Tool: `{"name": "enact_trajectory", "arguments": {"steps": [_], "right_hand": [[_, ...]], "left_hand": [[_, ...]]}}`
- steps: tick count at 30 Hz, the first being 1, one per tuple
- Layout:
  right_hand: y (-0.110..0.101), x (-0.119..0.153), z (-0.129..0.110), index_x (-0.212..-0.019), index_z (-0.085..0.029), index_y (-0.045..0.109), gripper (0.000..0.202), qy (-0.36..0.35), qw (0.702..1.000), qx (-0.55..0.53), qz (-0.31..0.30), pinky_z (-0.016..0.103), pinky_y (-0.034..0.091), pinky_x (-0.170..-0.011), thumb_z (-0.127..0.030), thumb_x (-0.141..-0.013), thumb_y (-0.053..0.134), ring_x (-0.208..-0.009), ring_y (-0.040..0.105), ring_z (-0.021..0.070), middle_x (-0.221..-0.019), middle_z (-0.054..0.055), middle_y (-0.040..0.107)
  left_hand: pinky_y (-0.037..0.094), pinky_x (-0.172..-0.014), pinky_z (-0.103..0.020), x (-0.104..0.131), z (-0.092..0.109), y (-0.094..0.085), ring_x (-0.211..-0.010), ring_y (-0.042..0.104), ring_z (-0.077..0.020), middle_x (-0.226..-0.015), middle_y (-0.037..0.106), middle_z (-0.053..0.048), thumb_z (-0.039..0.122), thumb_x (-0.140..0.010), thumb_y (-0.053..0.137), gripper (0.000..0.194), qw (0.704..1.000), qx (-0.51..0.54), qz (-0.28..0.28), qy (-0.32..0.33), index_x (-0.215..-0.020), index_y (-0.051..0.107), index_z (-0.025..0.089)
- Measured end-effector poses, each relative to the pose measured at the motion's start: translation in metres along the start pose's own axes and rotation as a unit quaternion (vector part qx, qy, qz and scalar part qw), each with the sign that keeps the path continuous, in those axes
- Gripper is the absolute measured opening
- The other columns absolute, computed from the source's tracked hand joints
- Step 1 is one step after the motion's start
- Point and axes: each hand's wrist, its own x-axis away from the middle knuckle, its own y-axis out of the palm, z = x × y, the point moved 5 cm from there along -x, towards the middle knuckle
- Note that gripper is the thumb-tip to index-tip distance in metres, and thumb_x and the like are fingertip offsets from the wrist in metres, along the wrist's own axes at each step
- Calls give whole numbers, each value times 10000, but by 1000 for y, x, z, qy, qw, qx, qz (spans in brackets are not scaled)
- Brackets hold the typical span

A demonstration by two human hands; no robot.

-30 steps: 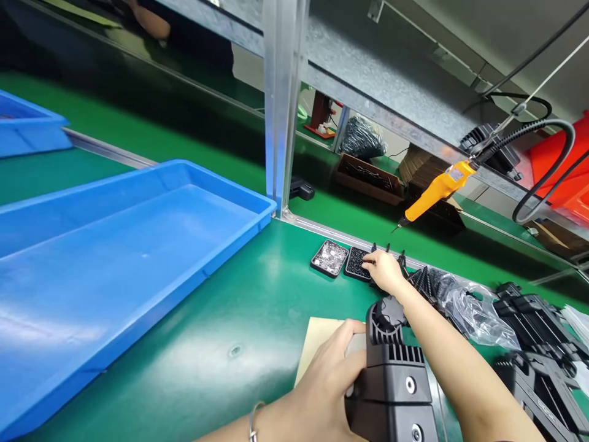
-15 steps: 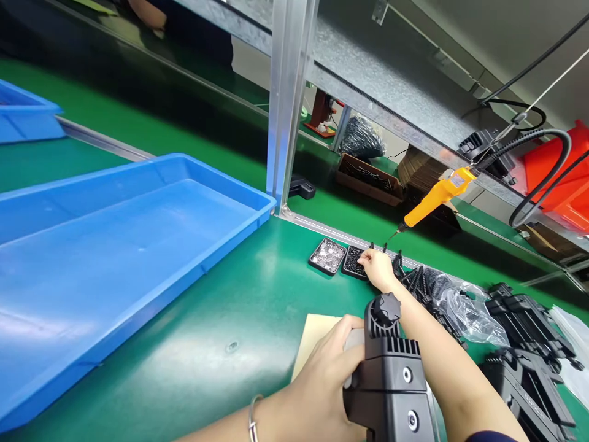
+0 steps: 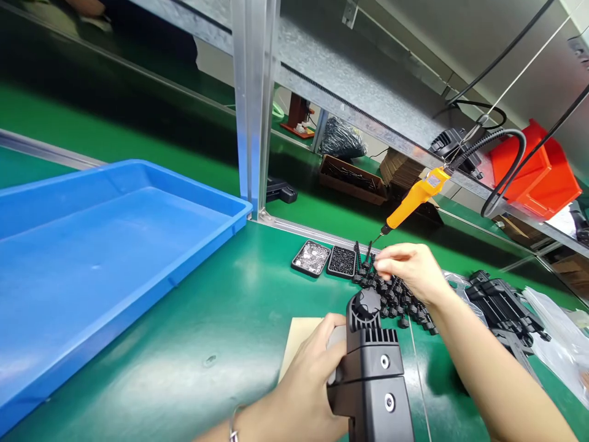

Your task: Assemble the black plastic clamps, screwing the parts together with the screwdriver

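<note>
My left hand point(image 3: 313, 368) is wrapped round a black plastic bracket point(image 3: 375, 374) with a ribbed knob at its top and two metal screw heads on the facing side. Above and beyond it, my right hand point(image 3: 411, 267) is raised with thumb and forefinger pinched together. Whatever lies between those fingertips is too small to make out. Close to them, just to the left, hangs the tip of a yellow electric screwdriver point(image 3: 411, 202). Under the right hand lies a pile of black knob screws point(image 3: 396, 294). A small tray of black screws point(image 3: 342, 261) stands left of the pile.
Beside the black screws is a tray of silvery parts point(image 3: 311, 258). A large blue tray point(image 3: 175, 288) covers the left of the green bench. An aluminium post point(image 3: 253, 110) rises behind it. More black brackets point(image 3: 501, 301) lie right; a red bin point(image 3: 534, 172) sits above.
My right hand has left the black screw tray and moved right and up, towards the screwdriver tip. The view has shifted right. My left hand keeps its hold on the bracket.
</note>
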Motion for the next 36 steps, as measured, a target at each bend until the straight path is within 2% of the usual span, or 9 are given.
{"name": "enact_trajectory", "arguments": {"steps": [2, 4, 6, 9, 13, 16, 25, 32, 36], "right_hand": [[-4, 33, -30, -678, -192, 779, 245, -21, 999, -1, -27, 238, 541, -556, -350, -594, 946, -577, 628, 151, -656, 22, 695], [-1, 61, -52, -727, -243, 809, 80, -49, 996, 12, -77, 210, 569, -632, -231, -712, 886, -697, 684, 157, -768, 24, 738], [7, 83, -63, -831, -289, 823, 144, -66, 989, 25, -131, 178, 574, -707, -150, -831, 790, -782, 704, 139, -847, 11, 753], [17, 98, -63, -897, -307, 821, 188, -57, 984, 33, -164, 155, 560, -709, -134, -879, 750, -759, 701, 116, -841, -3, 755], [19, 98, -51, -787, -288, 818, 61, -14, 989, 30, -142, 178, 512, -667, -255, -795, 869, -705, 642, 121, -743, 0, 729], [19, 96, -41, -712, -282, 804, 131, 32, 990, 17, -135, 218, 464, -658, -341, -725, 920, -711, 578, 135, -710, 3, 692], [23, 92, -38, -618, -247, 758, 218, 128, 984, 35, -123, 255, 341, -600, -335, -644, 955, -650, 459, 125, -628, -24, 611], [22, 94, -34, -669, -258, 762, 206, 122, 984, 19, -131, 321, 453, -825, -399, -738, 895, -618, 554, 130, -659, -12, 692], [23, 99, -27, -707, -265, 772, 150, 129, 983, -50, -117, 262, 492, -670, -345, -749, 892, -635, 585, 137, -685, 4, 689]], "left_hand": [[542, -840, -400, 1, -2, 1, -1019, 519, -255, -1092, 504, -78, 58, -666, 668, 511, 999, 33, -3, 1, -1131, 559, 242], [522, -836, -416, 2, -4, 2, -1014, 501, -261, -1099, 490, -80, 46, -677, 649, 532, 999, 49, 0, 7, -1160, 547, 243], [510, -830, -421, 3, -5, 3, -1012, 493, -265, -1102, 484, -83, 28, -673, 643, 527, 999, 54, -1, 7, -1149, 545, 233], [497, -805, -410, 4, -6, 4, -995, 490, -260, -1094, 494, -80, 16, -678, 637, 498, 998, 58, -7, 4, -1122, 553, 225], [497, -816, -413, 4, -8, 4, -1030, 495, -270, -1128, 494, -83, 36, -665, 643, 524, 998, 68, 8, 17, -1146, 567, 229], [499, -822, -414, 4, -8, 5, -1040, 503, -277, -1134, 503, -87, 62, -679, 651, 488, 997, 66, 13, 25, -1132, 579, 228], [503, -792, -399, 2, -4, 0, -1023, 513, -268, -1128, 517, -92, 72, -704, 649, 480, 997, 60, 20, 36, -1150, 558, 226], [499, -778, -398, 2, -3, 0, -998, 518, -273, -1112, 530, -106, 93, -731, 663, 411, 998, 50, 14, 30, -1114, 561, 206], [499, -758, -391, 2, -1, -2, -978, 524, -273, -1086, 537, -106, 138, -751, 668, 377, 998, 36, 27, 39, -1113, 578, 194]]}}
